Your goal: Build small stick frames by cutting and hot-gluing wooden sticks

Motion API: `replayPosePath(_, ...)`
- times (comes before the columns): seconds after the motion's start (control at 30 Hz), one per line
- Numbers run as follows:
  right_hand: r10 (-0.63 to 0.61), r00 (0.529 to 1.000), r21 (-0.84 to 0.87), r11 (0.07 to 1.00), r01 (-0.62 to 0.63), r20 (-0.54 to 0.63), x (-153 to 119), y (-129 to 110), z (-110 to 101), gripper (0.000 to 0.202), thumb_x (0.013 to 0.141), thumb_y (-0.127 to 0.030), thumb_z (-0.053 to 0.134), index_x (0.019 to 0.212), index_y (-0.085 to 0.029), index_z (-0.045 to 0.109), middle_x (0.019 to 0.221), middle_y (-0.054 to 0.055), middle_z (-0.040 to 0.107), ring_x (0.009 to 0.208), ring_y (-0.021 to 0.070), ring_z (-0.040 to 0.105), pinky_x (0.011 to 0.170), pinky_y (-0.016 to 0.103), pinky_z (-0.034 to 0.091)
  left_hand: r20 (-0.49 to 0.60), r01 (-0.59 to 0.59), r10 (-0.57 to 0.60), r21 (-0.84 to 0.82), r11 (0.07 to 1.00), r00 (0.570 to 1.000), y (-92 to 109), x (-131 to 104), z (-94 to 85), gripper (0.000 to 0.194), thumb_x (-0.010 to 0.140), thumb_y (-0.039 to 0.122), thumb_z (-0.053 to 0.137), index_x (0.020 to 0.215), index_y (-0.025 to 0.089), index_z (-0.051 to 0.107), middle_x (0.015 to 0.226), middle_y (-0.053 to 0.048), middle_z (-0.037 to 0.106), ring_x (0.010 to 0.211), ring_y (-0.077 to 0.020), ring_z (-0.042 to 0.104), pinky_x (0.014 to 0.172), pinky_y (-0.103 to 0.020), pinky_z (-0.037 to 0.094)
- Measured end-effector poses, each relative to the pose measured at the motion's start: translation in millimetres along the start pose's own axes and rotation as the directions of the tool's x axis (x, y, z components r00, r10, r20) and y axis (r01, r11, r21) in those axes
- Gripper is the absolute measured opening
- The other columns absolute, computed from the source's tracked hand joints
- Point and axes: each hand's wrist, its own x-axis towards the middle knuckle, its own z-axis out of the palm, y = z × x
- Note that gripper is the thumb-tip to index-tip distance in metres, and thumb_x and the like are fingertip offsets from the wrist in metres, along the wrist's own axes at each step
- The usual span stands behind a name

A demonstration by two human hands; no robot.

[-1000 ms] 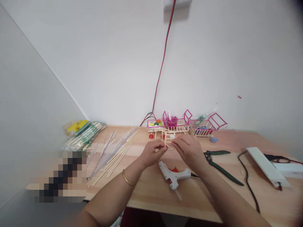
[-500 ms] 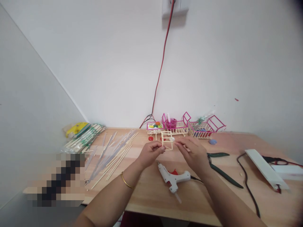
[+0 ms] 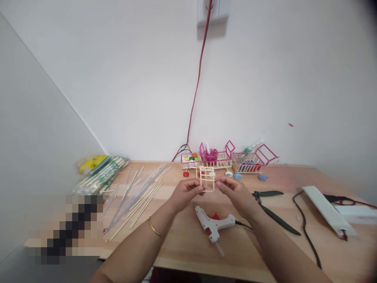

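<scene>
Above the table's middle hangs a small frame of pale wooden sticks with several crossbars. My left hand pinches its lower left side between thumb and fingers. At the frame's right edge, the thumb and forefinger of my right hand are closed on the upright stick. Below both hands a white glue gun with a red trigger lies on its side, a clear glue stick poking from its back end. Garden-style cutters with dark green handles rest just right of my right hand, partly behind the wrist.
Pink-trimmed stick baskets stand along the wall, with bottle caps before them. Loose wooden sticks and clear glue sticks spread out at left, near bagged sticks. A white power strip and black cable lie right.
My right hand has moved in to the frame's right edge, its fingers now closed there. The left hand keeps its hold. The view has shifted slightly, showing more caps.
</scene>
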Motion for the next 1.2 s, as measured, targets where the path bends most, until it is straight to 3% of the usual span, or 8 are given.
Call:
replayPosePath(0.77,0.005,0.999,0.05,0.999,-0.006,0.036,-2,0,-2,0.026,0.078,-0.044,0.058,0.072,-0.018,0.057,0.067,-0.003,0.049,0.065,0.0114,0.044,0.06,0.023,0.035,0.096,-0.098,0.086,0.127,0.987,0.992,-4,-1,-1.8,0.023,0.078,0.033,0.06,0.074,0.011,0.063,0.074,-0.004,0.059,0.071,-0.0118,0.053,0.069,-0.023,0.04)
replayPosePath(0.87,0.001,1.0,0.045,0.999,-0.002,0.025,-1,1,-2,0.028,0.078,-0.046,0.057,0.075,-0.018,0.059,0.068,-0.002,0.051,0.065,0.012,0.045,0.06,0.023,0.037,0.071,-0.052,0.047,0.063,0.997,0.996,-4,-1,-1.2,0.024,0.076,0.034,0.062,0.073,0.011,0.064,0.073,-0.004,0.06,0.07,-0.0119,0.054,0.069,-0.023,0.041)
replayPosePath(0.97,0.002,0.998,0.046,0.999,-0.005,0.057,0,5,-3,0.031,0.077,-0.047,0.057,0.088,-0.018,0.06,0.077,0.001,0.056,0.072,0.0141,0.05,0.063,0.024,0.04,-0.009,0.022,-0.023,-0.111,0.994,1.0,-6,1,-1.5,0.024,0.074,0.034,0.065,0.073,0.01,0.063,0.069,-0.005,0.062,0.067,-0.0126,0.057,0.069,-0.026,0.044)
replayPosePath(1.1,-0.049,0.989,-0.052,0.997,0.056,0.137,1,15,0,0.037,0.074,-0.043,0.063,0.102,-0.019,0.057,0.081,0.002,0.054,0.075,0.0153,0.052,0.068,0.027,0.043,-0.059,0.048,-0.08,-0.423,0.905,0.995,-10,4,-4.7,0.023,0.075,0.032,0.064,0.077,0.01,0.061,0.069,-0.005,0.063,0.065,-0.0138,0.059,0.065,-0.029,0.048)
replayPosePath(1.2,-0.138,0.984,-0.121,0.981,0.151,0.114,2,20,5,0.037,0.076,-0.041,0.062,0.105,-0.02,0.056,0.082,0.002,0.054,0.074,0.0152,0.052,0.069,0.028,0.044,-0.062,0.044,-0.086,-0.498,0.866,0.994,-12,5,-6.7,0.022,0.077,0.031,0.063,0.078,0.009,0.06,0.07,-0.006,0.063,0.064,-0.0129,0.059,0.061,-0.027,0.048)
